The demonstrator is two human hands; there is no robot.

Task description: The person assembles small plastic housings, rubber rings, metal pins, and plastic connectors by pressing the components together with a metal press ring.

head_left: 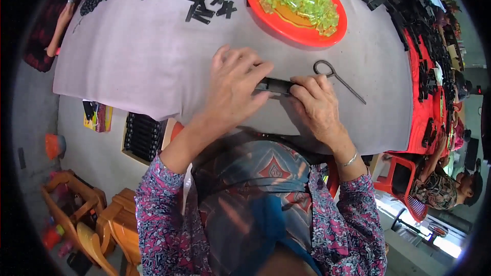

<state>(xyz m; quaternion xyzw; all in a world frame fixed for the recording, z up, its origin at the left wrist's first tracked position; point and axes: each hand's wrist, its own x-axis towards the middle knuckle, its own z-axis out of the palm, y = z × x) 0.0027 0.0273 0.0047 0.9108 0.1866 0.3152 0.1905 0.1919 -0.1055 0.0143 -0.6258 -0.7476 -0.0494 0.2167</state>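
- Black, narrow, oblong piece [279, 86] spans the gap between the hands over a pale-grey, cloth-covered bench [133, 56], long axis running left to right.
- Right hand [318, 103] clamps its right end.
- Left hand [231, 86]: thumb and forefinger flank its left end; grip unclear.

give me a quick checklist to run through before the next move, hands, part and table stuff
1. Right grip on the right end of the black piece: ok.
2. Left grip at the piece's left end: ok, though firmness cannot tell.
3. Inside of the piece fully visible: not ok, fingers cover both ends.
4. Looped metal rod on the cloth, apart from both hands: ok.
5. Red plate holding yellow-green pieces, apart from both hands: ok.
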